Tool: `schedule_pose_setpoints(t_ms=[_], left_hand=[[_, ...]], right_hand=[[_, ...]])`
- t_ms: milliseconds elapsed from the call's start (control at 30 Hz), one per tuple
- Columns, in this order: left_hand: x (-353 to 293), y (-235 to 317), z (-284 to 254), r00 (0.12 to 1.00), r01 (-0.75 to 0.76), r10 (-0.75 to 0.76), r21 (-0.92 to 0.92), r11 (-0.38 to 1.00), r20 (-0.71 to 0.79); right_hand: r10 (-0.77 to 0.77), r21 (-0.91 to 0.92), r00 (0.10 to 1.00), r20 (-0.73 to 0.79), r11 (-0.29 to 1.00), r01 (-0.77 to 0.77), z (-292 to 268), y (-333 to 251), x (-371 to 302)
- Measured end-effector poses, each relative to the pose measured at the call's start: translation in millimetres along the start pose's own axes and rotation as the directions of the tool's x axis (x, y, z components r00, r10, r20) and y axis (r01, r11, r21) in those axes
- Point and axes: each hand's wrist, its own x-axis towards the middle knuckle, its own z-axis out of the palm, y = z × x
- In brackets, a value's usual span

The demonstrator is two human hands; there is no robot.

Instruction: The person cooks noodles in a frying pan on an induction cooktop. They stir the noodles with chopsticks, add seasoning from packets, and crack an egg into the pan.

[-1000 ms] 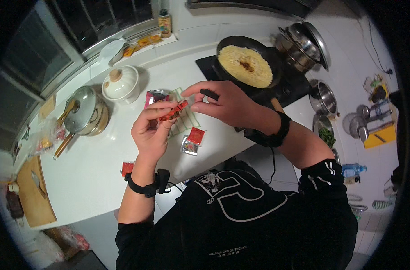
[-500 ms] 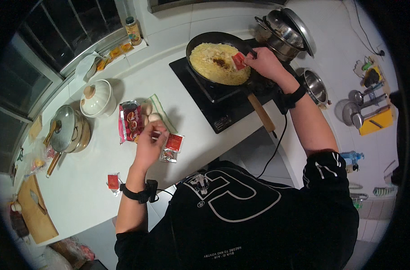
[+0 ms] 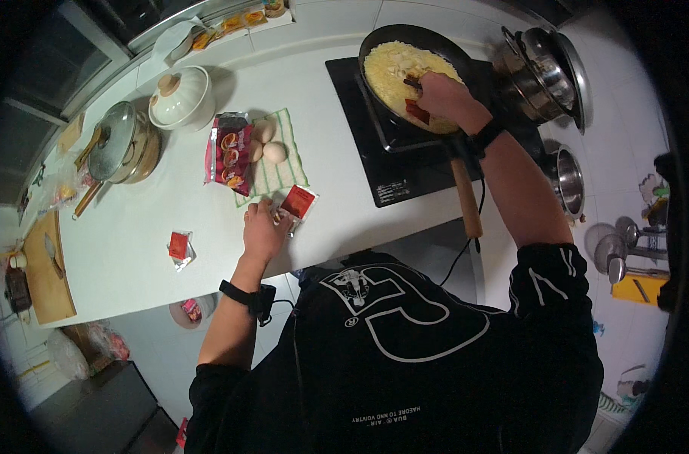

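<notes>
My right hand [image 3: 444, 98] is over the black frying pan [image 3: 391, 32] with its fingers closed on a small red sachet [image 3: 417, 112]. A small dark piece, too unclear to name, shows at those fingertips. A pale yellow, pancake-like layer [image 3: 384, 66] fills the pan, with lighter bits on top. My left hand [image 3: 264, 233] lies low at the counter's front, fingers apart, touching or just beside a silver sachet [image 3: 290, 222] that it partly covers. A red sachet [image 3: 298, 202] lies beside it. Behind are several eggs [image 3: 274, 152] on a green-edged cloth [image 3: 275, 180] and a pink snack bag [image 3: 230, 155].
The pan's wooden handle [image 3: 466, 198] juts toward me over the edge of the black cooktop [image 3: 394, 178]. Steel pots [image 3: 528, 79] stand at its right. Leftward are a white lidded pot [image 3: 184, 100], a glass-lidded pot [image 3: 117, 140], another red sachet [image 3: 179, 245] and a cutting board with a knife [image 3: 53, 253].
My left hand has lowered to the counter, away from the eggs. My right hand still holds the red sachet over the pan and now hides the dark patch. The view has shifted.
</notes>
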Motion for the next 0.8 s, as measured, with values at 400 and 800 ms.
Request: schedule_pose_setpoints(t_ms=[400,800], left_hand=[[23.5,24.4,24.2,0.997,-0.067,0.075,0.234,0.97,-0.025],[17.3,83.3,-25.4,0.875,0.362,0.256,-0.906,0.218,0.411]], right_hand=[[-0.152,0.458,0.987,-0.052,0.875,0.158,-54.6,-61.1,-92.1],[-0.481,0.374,0.877,0.004,0.814,0.445,-31.4,-113.0,-170.8]])
